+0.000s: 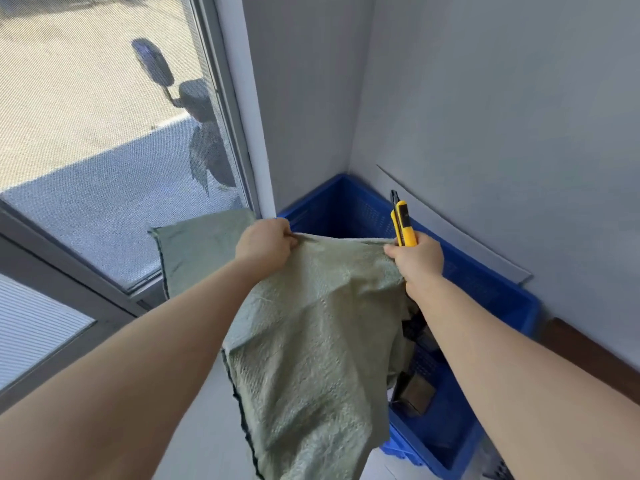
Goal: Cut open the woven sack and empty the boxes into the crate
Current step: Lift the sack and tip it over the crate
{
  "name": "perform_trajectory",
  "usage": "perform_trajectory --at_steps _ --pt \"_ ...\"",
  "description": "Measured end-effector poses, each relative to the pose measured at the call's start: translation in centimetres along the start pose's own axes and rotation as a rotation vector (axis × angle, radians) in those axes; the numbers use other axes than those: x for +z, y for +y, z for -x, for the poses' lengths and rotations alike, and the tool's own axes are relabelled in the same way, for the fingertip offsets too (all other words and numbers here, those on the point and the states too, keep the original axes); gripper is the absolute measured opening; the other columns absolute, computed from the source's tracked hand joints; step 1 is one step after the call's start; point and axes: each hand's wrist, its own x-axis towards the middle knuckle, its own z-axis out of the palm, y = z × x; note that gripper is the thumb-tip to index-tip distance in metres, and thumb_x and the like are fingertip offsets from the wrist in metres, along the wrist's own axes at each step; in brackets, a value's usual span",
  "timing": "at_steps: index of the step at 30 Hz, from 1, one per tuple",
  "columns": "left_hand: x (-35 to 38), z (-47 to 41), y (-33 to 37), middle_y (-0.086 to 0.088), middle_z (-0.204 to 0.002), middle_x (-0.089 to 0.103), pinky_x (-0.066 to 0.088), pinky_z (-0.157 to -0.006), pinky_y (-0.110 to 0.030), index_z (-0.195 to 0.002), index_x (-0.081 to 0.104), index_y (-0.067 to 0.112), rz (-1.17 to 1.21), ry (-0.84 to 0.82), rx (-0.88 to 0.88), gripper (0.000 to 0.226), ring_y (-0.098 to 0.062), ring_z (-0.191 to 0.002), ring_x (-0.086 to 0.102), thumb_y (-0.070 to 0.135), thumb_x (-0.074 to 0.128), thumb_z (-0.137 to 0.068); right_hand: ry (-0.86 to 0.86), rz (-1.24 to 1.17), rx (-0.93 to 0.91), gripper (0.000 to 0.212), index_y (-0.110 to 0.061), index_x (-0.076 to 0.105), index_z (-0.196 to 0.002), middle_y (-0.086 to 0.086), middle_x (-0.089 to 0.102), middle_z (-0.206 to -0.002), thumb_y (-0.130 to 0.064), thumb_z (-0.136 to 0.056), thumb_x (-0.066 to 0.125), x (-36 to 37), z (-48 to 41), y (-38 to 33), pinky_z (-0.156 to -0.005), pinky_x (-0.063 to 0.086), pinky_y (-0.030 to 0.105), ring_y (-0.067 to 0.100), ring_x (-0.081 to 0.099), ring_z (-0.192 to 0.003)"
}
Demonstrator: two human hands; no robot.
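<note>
Left hand point(265, 245) pinched shut on soft green woven sack point(311, 341) | right hand point(417, 259) gripped sack and yellow box knife point(403, 225) | sack hung limp over blue plastic crate point(485, 296) | dark boxes point(414, 393) lay inside, emptying looked nearly done

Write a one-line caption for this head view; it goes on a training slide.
Both hands lift the green woven sack over the blue crate; the right hand also holds a yellow utility knife.
</note>
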Motion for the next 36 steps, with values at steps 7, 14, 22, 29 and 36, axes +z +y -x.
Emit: perform_trajectory --at_steps 7,14,22,29,36 --pt "0.5 -1.3 2.0 -0.013 -0.104 0.064 0.043 -0.078 -0.035 -0.099 0.062 0.009 0.059 0.062 -0.064 0.020 -0.034 -0.100 0.059 0.023 0.049 -0.093 -0.065 0.095 -0.061 0.031 -0.022 0.053 -0.063 -0.004 0.052 -0.064 -0.039 -0.077 0.074 0.5 2.8 0.0 -0.056 0.039 0.030 0.018 0.050 -0.063" --pt "0.3 -2.0 3.0 -0.009 -0.095 0.061 0.042 -0.074 -0.033 -0.100 0.063 0.007 0.096 0.053 -0.095 0.020 -0.032 -0.095 0.059 0.021 0.050 -0.094 -0.291 0.180 -0.070 0.051 -0.021 0.065 -0.093 -0.006 0.061 -0.085 -0.050 -0.058 0.086 1.7 4.6 -0.8 -0.068 0.053 0.038 0.017 0.060 -0.079" --pt "1.1 -1.0 2.8 -0.002 -0.088 0.057 0.038 -0.072 -0.031 -0.088 0.061 0.011 0.295 0.055 -0.081 0.016 -0.022 -0.085 0.052 0.024 0.054 -0.094 -0.184 0.333 -0.113 0.017 -0.020 0.058 -0.078 -0.004 0.054 -0.070 -0.026 -0.081 0.074 1.8 3.2 -0.3 -0.054 0.035 0.028 0.021 0.053 -0.068" --pt "0.3 0.1 1.0 -0.005 -0.120 0.053 0.041 -0.088 -0.030 -0.131 0.051 0.021 0.222 -0.076 0.026 0.040 -0.024 -0.110 0.055 0.018 0.056 -0.091 -0.129 0.421 -0.202 0.012 -0.014 0.062 -0.098 0.003 0.060 -0.092 -0.023 -0.090 0.062 1.5 1.9 -0.4 -0.064 0.041 0.031 0.025 0.056 -0.082" --pt "-0.8 2.8 -2.8 -0.002 -0.131 0.048 0.039 -0.105 -0.048 -0.105 0.064 0.027 -0.083 -0.077 -0.017 0.043 -0.026 -0.122 0.048 0.060 0.062 -0.078 -0.127 0.380 -0.220 0.006 -0.016 0.059 -0.093 0.001 0.057 -0.088 -0.021 -0.091 0.061 1.8 1.1 -0.4 -0.055 0.034 0.028 0.022 0.052 -0.076"
